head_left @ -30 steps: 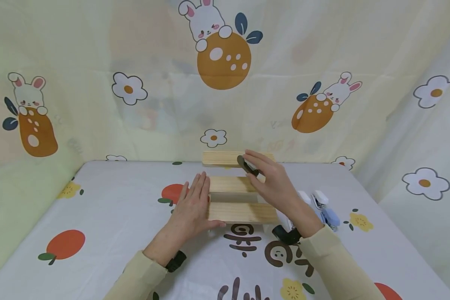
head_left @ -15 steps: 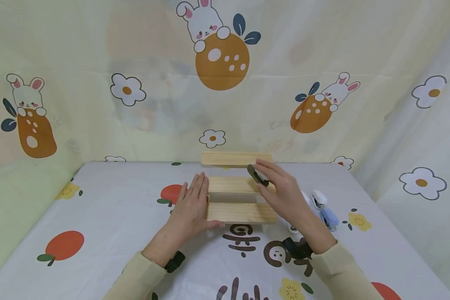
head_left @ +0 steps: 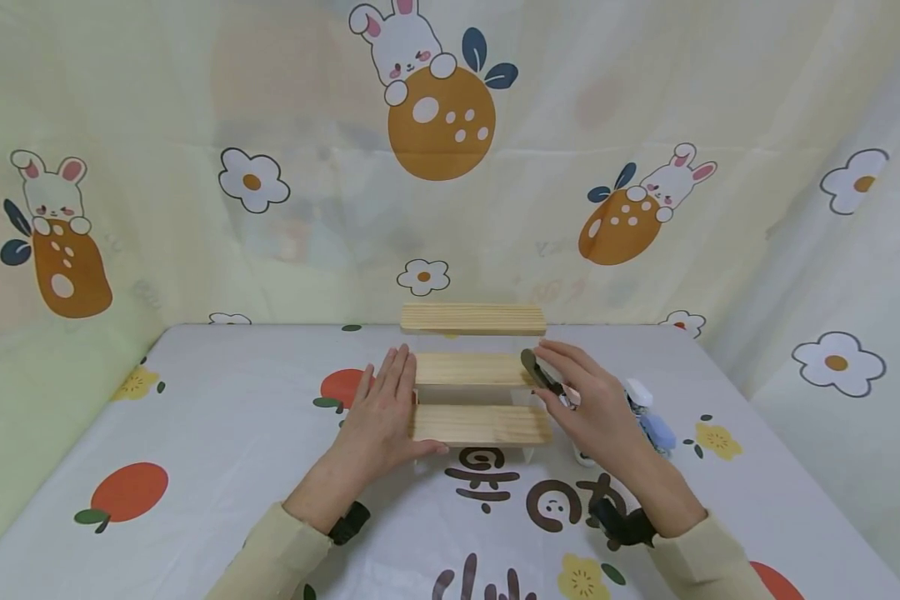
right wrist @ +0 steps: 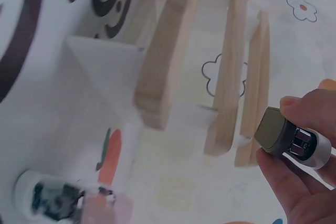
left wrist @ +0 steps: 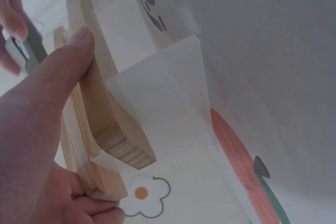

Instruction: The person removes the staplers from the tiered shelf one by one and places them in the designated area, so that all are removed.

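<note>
My right hand (head_left: 600,408) pinches a small dark grey-green stapler (head_left: 540,372) between thumb and fingers, near the right end of a stepped rack's middle plank. In the right wrist view the stapler's rounded dark end (right wrist: 271,129) stands tilted, apart from the planks. The rack has a front plank (head_left: 480,426), a middle plank (head_left: 468,369) and a back plank (head_left: 472,319) of pale wood on translucent supports. My left hand (head_left: 375,421) rests against the rack's left end, fingers straight in the head view. Its thumb (left wrist: 79,45) touches the front plank.
Right of the rack, partly behind my right hand, lie a blue stapler (head_left: 657,432) and a white-topped one (head_left: 638,393). A white and pink one (right wrist: 58,203) shows blurred in the right wrist view. A patterned curtain (head_left: 307,242) hangs behind the table.
My right hand has moved right and towards me with the stapler, from near the back plank to the middle plank's right end. My left hand has stayed against the rack.
</note>
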A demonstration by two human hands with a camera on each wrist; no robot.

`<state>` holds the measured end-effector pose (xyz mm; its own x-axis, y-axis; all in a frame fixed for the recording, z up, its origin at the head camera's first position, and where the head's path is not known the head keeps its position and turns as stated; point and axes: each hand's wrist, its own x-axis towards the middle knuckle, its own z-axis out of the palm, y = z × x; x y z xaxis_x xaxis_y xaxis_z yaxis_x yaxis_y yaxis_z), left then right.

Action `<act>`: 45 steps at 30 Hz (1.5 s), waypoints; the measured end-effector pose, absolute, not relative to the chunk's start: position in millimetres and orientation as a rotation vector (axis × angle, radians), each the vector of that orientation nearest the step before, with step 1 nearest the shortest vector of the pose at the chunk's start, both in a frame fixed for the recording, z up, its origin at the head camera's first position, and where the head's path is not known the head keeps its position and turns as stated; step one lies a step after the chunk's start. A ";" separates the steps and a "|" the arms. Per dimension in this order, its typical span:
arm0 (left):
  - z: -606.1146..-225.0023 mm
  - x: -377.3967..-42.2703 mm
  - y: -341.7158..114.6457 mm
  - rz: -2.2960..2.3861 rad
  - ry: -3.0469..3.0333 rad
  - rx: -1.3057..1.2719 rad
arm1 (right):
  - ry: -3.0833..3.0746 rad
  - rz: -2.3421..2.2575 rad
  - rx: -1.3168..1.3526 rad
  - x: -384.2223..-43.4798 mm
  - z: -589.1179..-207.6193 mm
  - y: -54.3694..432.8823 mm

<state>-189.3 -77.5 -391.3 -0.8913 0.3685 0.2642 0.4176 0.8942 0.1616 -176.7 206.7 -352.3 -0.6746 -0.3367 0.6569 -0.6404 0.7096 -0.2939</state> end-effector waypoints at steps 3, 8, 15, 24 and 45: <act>-391.4 -189.2 -77.5 -0.313 -2.835 -0.594 | -2.368 0.687 0.712 -172.2 -355.9 213.3; -391.8 -188.8 -77.6 -0.318 -2.830 -0.595 | -2.383 0.669 0.669 -164.9 -360.8 221.5; -392.7 -188.7 -78.8 -0.330 -2.833 -0.602 | -2.394 0.668 0.649 -154.4 -364.1 228.6; -393.0 -188.0 -79.0 -0.322 -2.841 -0.599 | -2.438 0.648 0.599 -140.7 -365.0 237.9; -389.4 -188.7 -77.9 -0.320 -2.843 -0.606 | -2.499 0.575 0.547 -116.5 -370.0 264.7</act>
